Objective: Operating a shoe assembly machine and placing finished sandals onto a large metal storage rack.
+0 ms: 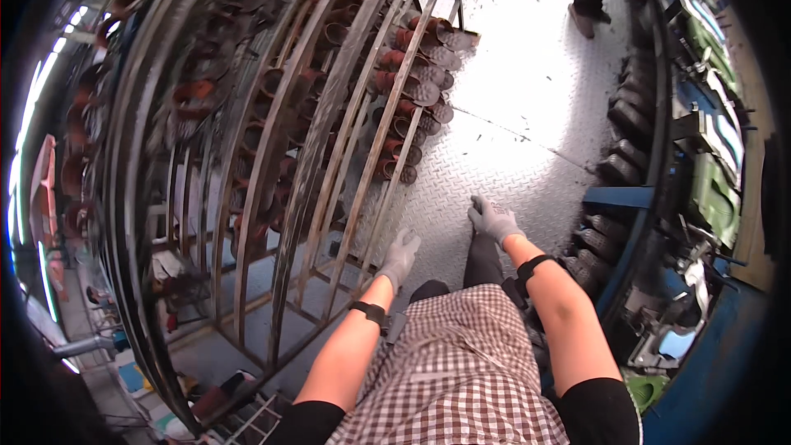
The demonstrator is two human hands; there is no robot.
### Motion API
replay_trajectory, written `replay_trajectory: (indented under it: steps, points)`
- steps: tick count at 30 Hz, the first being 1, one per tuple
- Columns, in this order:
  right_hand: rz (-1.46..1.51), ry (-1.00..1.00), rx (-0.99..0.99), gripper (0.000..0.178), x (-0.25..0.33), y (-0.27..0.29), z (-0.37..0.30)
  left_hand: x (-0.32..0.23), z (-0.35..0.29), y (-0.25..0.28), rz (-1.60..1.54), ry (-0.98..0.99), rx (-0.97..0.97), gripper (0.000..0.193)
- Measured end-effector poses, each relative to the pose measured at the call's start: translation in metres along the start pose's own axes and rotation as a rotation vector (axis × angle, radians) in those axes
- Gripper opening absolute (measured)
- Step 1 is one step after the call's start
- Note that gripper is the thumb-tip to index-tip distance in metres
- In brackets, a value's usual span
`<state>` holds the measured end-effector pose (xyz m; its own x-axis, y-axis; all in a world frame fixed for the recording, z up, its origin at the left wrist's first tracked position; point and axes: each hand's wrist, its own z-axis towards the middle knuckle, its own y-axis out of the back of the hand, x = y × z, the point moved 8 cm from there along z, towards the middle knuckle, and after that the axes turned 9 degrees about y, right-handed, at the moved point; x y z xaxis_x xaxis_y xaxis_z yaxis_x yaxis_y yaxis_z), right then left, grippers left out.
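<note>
Hovering: my left hand, released, near the rack's right edge; my right hand, also released, over the floor; reddish-brown footwear along that rack edge

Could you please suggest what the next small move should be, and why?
Perhaps ease the left hand toward the reddish shoes on the metal rack: it looks empty, as does the right hand, and the rack stands on its side.

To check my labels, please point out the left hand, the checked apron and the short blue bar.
Left hand (400, 259), head view: back of the glove.
Checked apron (468, 354), head view: middle of the cloth.
Short blue bar (618, 197), head view: middle of its length.
</note>
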<state>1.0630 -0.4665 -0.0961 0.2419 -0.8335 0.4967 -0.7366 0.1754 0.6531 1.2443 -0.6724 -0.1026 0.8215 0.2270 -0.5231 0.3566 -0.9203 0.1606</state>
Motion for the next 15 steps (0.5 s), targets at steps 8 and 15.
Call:
replay_trajectory:
  steps: [8, 15]
  points:
    - [-0.065, 0.143, -0.011, 0.062, -0.043, -0.019, 0.199, 0.030, 0.214, -0.037, 0.095, 0.180, -0.099, 0.060]
    - [-0.163, 0.273, -0.093, 0.071, -0.051, -0.073, 0.388, 0.042, 0.400, -0.032, -0.524, 0.029, -0.250, 0.053]
